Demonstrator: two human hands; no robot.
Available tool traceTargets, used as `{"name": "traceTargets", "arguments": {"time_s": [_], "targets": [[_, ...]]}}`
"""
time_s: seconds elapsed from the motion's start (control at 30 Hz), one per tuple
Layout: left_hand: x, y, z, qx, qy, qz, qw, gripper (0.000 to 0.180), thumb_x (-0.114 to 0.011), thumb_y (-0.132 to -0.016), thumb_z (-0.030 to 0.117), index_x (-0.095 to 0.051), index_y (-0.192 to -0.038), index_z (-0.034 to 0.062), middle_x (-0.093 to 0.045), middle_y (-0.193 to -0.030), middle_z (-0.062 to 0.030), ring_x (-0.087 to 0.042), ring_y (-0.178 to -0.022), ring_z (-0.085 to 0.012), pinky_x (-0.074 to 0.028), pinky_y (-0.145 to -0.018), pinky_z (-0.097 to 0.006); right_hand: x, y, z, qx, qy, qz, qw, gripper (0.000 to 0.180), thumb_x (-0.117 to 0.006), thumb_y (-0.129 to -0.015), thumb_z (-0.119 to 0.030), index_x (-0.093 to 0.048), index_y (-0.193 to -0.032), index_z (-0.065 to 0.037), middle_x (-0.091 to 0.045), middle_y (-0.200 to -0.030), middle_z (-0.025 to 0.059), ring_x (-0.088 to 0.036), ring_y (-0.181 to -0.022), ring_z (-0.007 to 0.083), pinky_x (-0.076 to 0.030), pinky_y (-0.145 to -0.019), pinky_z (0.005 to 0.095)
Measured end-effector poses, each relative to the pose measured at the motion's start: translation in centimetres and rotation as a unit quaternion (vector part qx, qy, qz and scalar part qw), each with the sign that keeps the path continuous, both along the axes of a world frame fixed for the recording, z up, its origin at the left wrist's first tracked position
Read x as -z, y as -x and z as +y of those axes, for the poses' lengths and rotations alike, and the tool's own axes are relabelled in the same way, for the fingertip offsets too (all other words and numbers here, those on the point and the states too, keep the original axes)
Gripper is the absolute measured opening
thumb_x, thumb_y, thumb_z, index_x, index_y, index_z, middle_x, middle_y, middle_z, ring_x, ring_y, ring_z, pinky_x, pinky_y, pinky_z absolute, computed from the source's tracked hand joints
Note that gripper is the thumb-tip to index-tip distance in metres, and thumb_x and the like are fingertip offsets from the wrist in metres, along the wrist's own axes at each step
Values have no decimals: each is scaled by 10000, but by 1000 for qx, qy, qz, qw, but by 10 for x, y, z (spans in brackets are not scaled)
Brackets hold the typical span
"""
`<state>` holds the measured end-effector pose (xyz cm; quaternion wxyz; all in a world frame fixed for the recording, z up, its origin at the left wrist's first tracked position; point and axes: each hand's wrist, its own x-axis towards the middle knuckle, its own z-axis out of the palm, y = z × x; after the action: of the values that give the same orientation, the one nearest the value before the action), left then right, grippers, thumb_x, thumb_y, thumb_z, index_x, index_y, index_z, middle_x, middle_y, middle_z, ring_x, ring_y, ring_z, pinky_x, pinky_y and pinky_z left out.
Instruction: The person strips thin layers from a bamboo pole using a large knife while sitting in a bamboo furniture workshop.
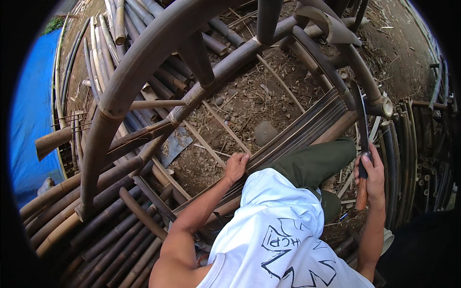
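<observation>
The long knife point(365, 146) is at our right side, its dark blade pointing away from us and its brown wooden butt toward us; our right hand point(373, 174) is wrapped around its handle. In view the blade overlaps the bamboo frame point(223, 72), though we cannot tell whether the two touch. Our left hand point(236, 166) lies with curled fingers at the near edge of the dark slats point(302, 127), which run side by side within the frame; we cannot tell whether it grasps them or merely rests there. Our leg in dark green trousers point(312, 161) lies along the slats, below our white shirt point(288, 230). Ahead, thin strips span the frame's opening over littered soil point(259, 110), and a thick curved pole point(144, 53) arches across the upper left. Farther out, stacked bamboo poles point(115, 245) fill the left, a blue tarp point(36, 105) lies beyond them, and more bamboo point(401, 158) stands at our right.
</observation>
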<state>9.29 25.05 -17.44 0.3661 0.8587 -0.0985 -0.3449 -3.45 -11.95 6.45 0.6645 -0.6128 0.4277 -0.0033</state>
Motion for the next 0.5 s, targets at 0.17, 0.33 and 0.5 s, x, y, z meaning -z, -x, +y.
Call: {"name": "traceTargets", "arguments": {"time_s": [0.17, 0.33, 0.5], "targets": [[4, 13, 3, 27, 34, -76, 996, 261, -607, -916, 301, -658, -890, 46, -572, -856, -136, -583, -819, -343, -459, -713, -419, 18, -53, -37, -327, 349, 95, 873, 551, -587, -905, -153, -408, -1426, -152, -597, -913, 117, -630, -723, 266, -508, -655, 405], [18, 8, 1, 41, -34, -74, 996, 321, -576, -934, 344, -660, -847, 46, -596, -841, -159, -596, -828, -357, -464, -712, -437, 17, -110, -59, -509, 499, 300, 634, 498, -567, -881, -147, -478, -1367, -211, -603, -1024, 158, -659, -867, 351, -536, -740, 463], [21, 4, -4, 63, -64, -19, 996, 501, -379, -981, 465, -656, -893, 56, -635, -860, -223, -593, -819, -457, -453, -758, -540, 57, -152, -62, -506, 566, 291, 583, 443, -546, -877, -165, -542, -1316, -222, -635, -1018, 151, -681, -833, 318, -556, -697, 427]]}}
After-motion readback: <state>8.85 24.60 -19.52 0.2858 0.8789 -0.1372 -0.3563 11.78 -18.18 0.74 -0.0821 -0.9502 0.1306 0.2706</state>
